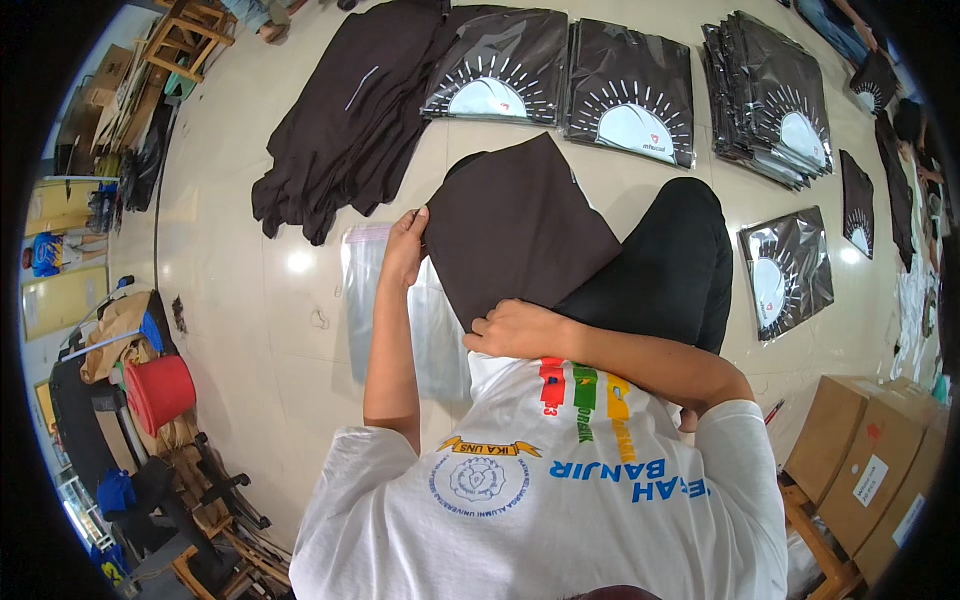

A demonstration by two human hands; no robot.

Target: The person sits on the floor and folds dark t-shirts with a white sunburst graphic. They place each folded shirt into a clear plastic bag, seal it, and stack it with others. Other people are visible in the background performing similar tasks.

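Observation:
A folded dark brown cloth garment (517, 232) lies over my lap, one corner pointing away from me. My left hand (406, 247) pinches its left corner between thumb and fingers. At the near edge, close to my shirt, my right hand (517, 328) grips the cloth with curled fingers. Clear plastic bags (379, 315) lie flat on the floor beside my left forearm, partly hidden by it. Beyond the garment, a pile of unbagged dark garments (352, 112) spreads over the tiles.
Bagged garments with a white sunburst print lie ahead (499, 67), (630, 90). A taller bagged stack (772, 97) and a single bagged garment (787, 270) are at the right. Cardboard boxes (847, 450) stand near right; a red bucket (159, 394) is left. Other people sit at the far right.

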